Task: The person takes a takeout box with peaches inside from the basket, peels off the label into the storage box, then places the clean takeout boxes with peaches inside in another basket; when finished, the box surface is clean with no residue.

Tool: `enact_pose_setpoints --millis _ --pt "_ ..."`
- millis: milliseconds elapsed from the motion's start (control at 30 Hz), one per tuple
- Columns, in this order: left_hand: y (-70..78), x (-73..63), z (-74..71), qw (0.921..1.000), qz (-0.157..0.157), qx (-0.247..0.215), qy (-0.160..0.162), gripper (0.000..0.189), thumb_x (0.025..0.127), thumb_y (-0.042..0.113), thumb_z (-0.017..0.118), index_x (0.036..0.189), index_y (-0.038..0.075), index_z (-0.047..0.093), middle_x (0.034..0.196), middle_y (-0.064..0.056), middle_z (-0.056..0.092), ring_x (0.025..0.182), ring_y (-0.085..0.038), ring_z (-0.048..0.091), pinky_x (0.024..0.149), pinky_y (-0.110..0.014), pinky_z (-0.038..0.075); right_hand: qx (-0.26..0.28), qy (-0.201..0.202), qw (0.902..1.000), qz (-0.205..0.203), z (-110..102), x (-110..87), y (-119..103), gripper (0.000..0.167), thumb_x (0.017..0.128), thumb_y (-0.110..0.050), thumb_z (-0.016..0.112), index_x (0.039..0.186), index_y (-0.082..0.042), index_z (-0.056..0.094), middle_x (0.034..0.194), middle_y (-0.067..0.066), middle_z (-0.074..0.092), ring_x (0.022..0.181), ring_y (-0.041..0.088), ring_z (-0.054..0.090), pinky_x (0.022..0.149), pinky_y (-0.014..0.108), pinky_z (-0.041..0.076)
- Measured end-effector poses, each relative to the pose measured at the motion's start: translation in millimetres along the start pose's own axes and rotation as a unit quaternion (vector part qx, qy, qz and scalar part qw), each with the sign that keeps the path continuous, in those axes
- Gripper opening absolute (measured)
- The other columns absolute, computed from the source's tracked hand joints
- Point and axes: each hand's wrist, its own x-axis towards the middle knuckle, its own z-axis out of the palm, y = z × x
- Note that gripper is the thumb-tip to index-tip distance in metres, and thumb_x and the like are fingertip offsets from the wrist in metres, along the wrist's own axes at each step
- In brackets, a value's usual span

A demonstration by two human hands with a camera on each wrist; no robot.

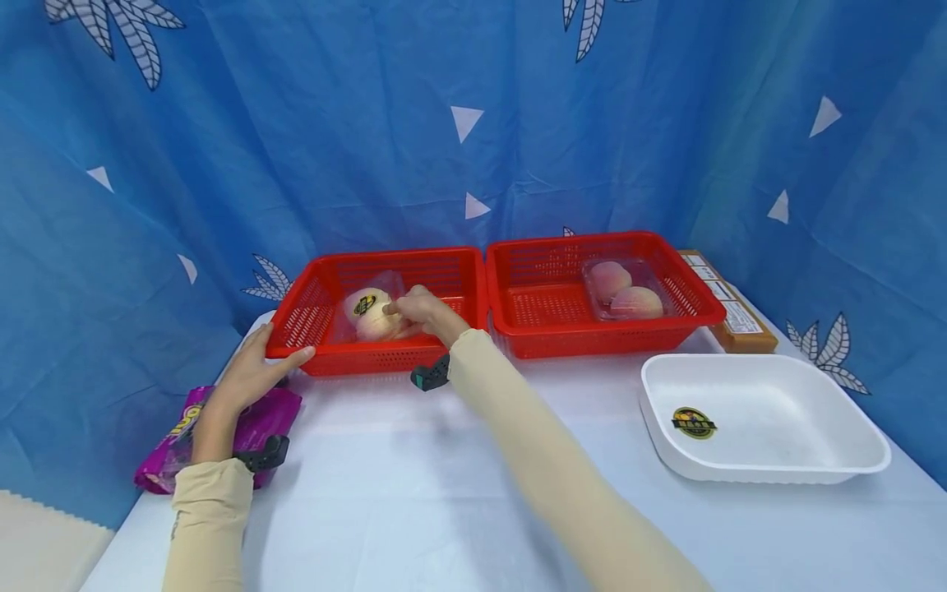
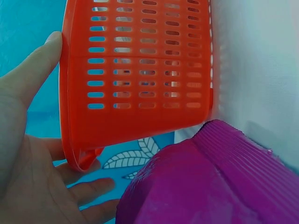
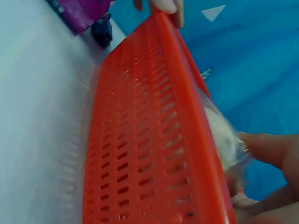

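My right hand (image 1: 423,310) reaches over the front rim of the left red basket (image 1: 392,359). It pinches the edge of a clear plastic pack of peaches (image 1: 373,325), which bears a black and yellow sticker; its fingertips are partly hidden. In the right wrist view, the pack's clear edge (image 3: 240,151) shows above the rim beside my thumb. My left hand (image 1: 250,368) touches that basket's front left corner, thumb and fingers spread about the rim. In the left wrist view, these fingers (image 2: 91,190) look fairly straight, some passing behind the rim.
A second red basket (image 1: 592,335) stands to the right, with another clear pack of peaches (image 1: 629,292) inside. Beyond it lies a brown box (image 1: 743,321) with labels. A white tray (image 1: 777,411) holding a sticker sits front right. A purple bag (image 1: 270,415) lies by my left forearm.
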Motion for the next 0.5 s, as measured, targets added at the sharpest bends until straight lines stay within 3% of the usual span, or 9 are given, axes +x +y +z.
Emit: enact_pose_setpoints --millis 33,67,133,233,367,500 --pt "-0.4 -0.1 0.2 1.0 -0.002 0.001 -0.001 0.107 0.084 0.064 0.058 0.153 0.003 0.005 0.145 -0.03 0.028 0.127 -0.05 0.032 0.088 -0.062 0.047 0.01 -0.001 0.9999 -0.011 -3 0.3 0 0.014 0.093 -0.004 0.058 0.089 0.009 0.053 0.052 0.004 0.042 0.045 0.016 0.056 0.069 0.037 0.058" --pt "-0.9 -0.2 0.3 1.0 -0.003 0.002 -0.002 0.107 0.084 0.064 0.058 0.153 0.002 0.005 0.145 -0.03 0.028 0.127 -0.05 0.032 0.088 -0.062 0.047 0.02 -0.001 0.9996 -0.021 -6 0.2 0 0.02 0.093 -0.003 0.057 0.075 0.002 0.05 0.052 0.004 0.04 0.045 0.016 0.056 0.072 0.04 0.057" --pt "-1.6 -0.6 0.5 1.0 -0.006 0.005 -0.003 0.108 0.084 0.064 0.058 0.153 0.002 0.003 0.145 -0.03 0.027 0.127 -0.05 0.031 0.088 -0.062 0.047 0.031 -0.002 0.9986 -0.043 -14 -1.6 0 0.021 0.093 -0.002 0.056 0.073 0.001 0.051 0.053 0.004 0.038 0.046 0.017 0.056 0.075 0.044 0.055" --pt "-1.7 -0.8 0.9 0.9999 -0.008 0.005 -0.005 0.108 0.084 0.063 0.058 0.153 0.002 0.002 0.146 -0.03 0.026 0.128 -0.051 0.031 0.088 -0.062 0.047 0.051 0.0 0.9962 -0.07 -30 -7.2 -4 0.007 0.092 0.0 0.056 0.094 0.005 0.052 0.063 0.005 0.044 0.049 0.017 0.054 0.077 0.046 0.055" --pt "-0.3 0.0 1.1 1.0 -0.002 -0.001 -0.008 0.107 0.084 0.062 0.059 0.153 0.003 0.003 0.146 -0.029 0.026 0.128 -0.051 0.031 0.088 -0.062 0.047 0.077 -0.016 0.9926 -0.093 -61 -26.0 -20 0.041 0.092 0.001 0.055 0.131 0.007 0.044 0.075 0.005 0.044 0.052 0.013 0.044 0.079 0.048 0.055" --pt "-0.4 0.9 -0.1 1.0 0.004 0.0 -0.003 0.107 0.084 0.062 0.059 0.153 0.003 0.004 0.146 -0.029 0.026 0.128 -0.05 0.031 0.088 -0.062 0.047 0.046 -0.077 0.9892 -0.116 -96 -59.6 -38 0.048 0.094 -0.001 0.052 0.141 0.001 0.041 0.09 0.007 0.049 0.063 0.015 0.048 0.079 0.043 0.057"
